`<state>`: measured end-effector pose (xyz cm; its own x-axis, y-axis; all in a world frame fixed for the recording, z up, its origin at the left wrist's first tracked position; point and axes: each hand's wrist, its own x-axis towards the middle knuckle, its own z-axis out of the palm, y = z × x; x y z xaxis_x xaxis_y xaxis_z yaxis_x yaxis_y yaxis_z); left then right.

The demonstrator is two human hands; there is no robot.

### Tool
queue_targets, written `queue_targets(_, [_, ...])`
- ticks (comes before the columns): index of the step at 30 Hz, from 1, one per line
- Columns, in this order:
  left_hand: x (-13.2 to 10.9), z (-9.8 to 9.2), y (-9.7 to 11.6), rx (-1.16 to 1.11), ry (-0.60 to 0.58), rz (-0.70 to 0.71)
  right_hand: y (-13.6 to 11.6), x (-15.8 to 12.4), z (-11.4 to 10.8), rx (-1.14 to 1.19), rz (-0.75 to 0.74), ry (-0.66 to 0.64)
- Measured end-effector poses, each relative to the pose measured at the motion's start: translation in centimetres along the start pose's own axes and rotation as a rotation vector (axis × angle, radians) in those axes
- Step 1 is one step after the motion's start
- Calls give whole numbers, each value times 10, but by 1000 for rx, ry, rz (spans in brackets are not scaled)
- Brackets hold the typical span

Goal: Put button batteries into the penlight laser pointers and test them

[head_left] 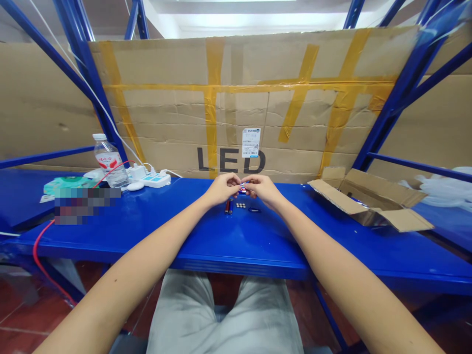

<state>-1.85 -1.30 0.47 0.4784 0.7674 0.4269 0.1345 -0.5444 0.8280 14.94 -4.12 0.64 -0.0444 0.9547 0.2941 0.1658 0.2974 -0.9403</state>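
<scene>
My left hand (pixel 222 189) and my right hand (pixel 262 189) meet above the blue shelf (pixel 206 236), fingers pinched together on a tiny red and silver part (pixel 242 186) held between them. Just below the hands, on the shelf, lie two small dark red cylinders (pixel 228 206), a short row of small silver button-like pieces (pixel 241 205) and a small dark ring (pixel 254 210). The held part is too small to make out in detail.
An open cardboard box (pixel 368 199) lies at the right. At the left stand a plastic water bottle (pixel 107 161), a white power strip (pixel 155 179) with plugs, a white mouse-like object (pixel 135 186), a green tissue pack (pixel 66 186) and a red cable (pixel 40 250). A taped cardboard sheet marked LED (pixel 236 108) forms the back wall.
</scene>
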Motion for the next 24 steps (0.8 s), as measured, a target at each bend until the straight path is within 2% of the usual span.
queue_targets(6, [2,-4,1,1,63,10,-1,0,-3,-21,-53,-19])
queue_targets(17, [1,-3,4,30,114,55,0,2,-2,129,-86,7])
queue_targets(24, [-4,2,7,180,105,82,6,6,-6,-5,-70,-37])
